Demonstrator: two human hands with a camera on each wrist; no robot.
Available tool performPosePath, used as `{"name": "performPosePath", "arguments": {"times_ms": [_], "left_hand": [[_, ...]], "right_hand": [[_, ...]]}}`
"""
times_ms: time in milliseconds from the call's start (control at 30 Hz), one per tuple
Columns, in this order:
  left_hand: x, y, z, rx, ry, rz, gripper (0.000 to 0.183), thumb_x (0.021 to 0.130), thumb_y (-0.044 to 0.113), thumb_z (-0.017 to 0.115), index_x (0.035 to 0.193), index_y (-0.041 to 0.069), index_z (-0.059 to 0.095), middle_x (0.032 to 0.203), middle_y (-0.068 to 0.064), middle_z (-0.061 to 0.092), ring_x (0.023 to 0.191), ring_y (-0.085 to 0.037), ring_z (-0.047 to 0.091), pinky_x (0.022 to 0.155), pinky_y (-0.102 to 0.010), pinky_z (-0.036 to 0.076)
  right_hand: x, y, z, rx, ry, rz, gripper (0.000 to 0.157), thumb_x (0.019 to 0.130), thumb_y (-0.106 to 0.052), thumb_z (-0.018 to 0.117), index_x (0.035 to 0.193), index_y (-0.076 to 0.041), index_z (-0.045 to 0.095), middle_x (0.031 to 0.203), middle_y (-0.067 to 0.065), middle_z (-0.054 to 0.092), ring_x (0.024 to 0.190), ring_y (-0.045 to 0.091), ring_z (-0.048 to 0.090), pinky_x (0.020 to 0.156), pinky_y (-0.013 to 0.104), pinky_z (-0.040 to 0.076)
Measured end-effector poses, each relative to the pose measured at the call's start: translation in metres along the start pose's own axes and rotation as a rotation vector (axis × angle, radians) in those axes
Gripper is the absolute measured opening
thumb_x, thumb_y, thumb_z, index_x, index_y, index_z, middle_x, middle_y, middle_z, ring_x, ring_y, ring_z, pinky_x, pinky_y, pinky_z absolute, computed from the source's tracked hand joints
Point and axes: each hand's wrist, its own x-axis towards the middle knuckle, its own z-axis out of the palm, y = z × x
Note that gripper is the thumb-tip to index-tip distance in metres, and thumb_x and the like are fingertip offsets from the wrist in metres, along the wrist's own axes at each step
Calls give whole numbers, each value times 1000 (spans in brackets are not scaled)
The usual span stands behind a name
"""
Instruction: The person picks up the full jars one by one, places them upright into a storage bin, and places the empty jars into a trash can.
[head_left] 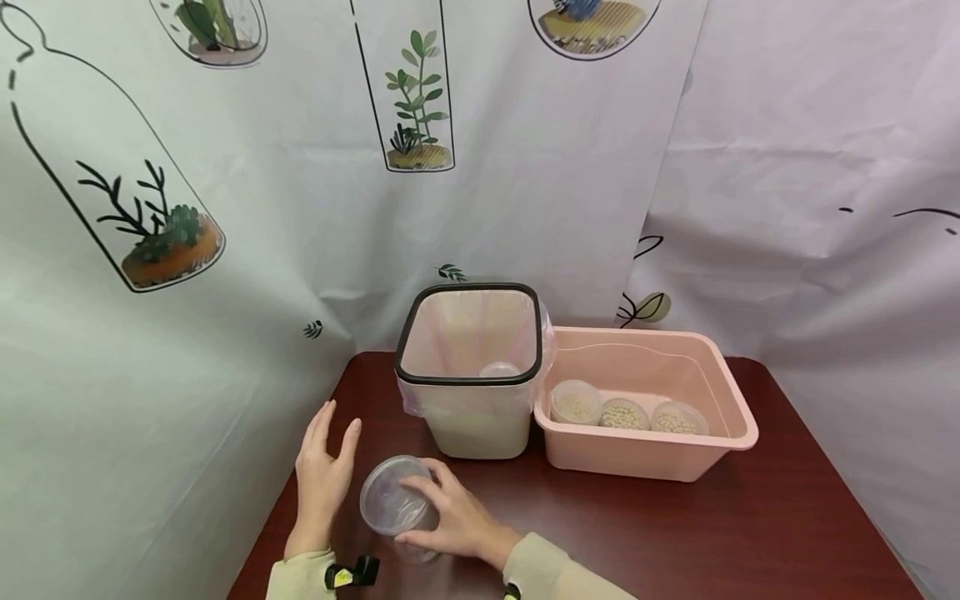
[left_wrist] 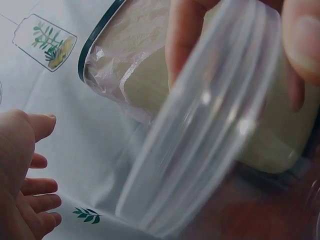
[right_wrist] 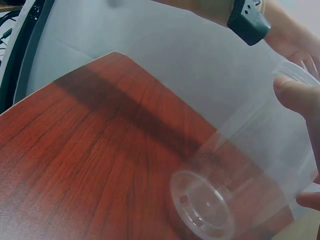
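Note:
A tall clear plastic container is tilted over the near left of the table, its round rim facing up. My right hand grips it near the rim from the right, thumb on the near side and fingers at the far side. The left wrist view shows its ridged rim close up. In the right wrist view the container's round base is low over the wood, and no contents show inside. My left hand is held just left of the rim, fingers extended, holding nothing.
Beyond the hands stands a bin with a black rim and a plastic liner; a round clear item shows inside. To its right, a pink basin holds three clear tubs of pale pellets. A printed cloth hangs behind the table.

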Motion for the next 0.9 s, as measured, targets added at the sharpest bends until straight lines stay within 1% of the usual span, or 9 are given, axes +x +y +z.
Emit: {"name": "performPosePath", "arguments": {"times_ms": [167,367,533,733,900], "left_hand": [[-1,0,1,3,-1,2,52,85,15,69,131,0,51,133,-20,47,121,-38,44,93,-57,35],[0,0,2,1,-1,9,52,85,15,69,131,0,51,133,-21,48,121,-38,44,93,-57,34],[1,0,4,-1,-1,15,52,84,15,69,131,1,51,133,-21,48,121,-37,44,93,-57,35],[1,2,5,-10,-11,10,52,85,15,69,131,1,51,134,-20,47,122,-37,44,93,-57,35],[2,2,6,-15,-16,24,52,85,15,69,131,1,51,134,-20,48,122,-36,44,93,-57,35]], "right_hand": [[0,1,-5,-29,55,-14,69,68,-47,79,126,-21,52,132,10,42,110,17,52,83,25,46],[3,3,-15,-40,119,-36,69,68,-46,79,126,-19,53,131,10,44,110,16,53,85,25,46],[6,5,-23,10,153,-37,68,69,-46,79,126,-17,54,131,10,44,114,16,50,88,24,43],[9,4,-34,89,187,-30,65,71,-41,78,126,-15,54,131,10,44,112,16,50,88,22,43],[13,3,-43,119,219,-53,65,71,-38,79,125,-13,54,131,11,45,113,17,50,89,24,43]]}}
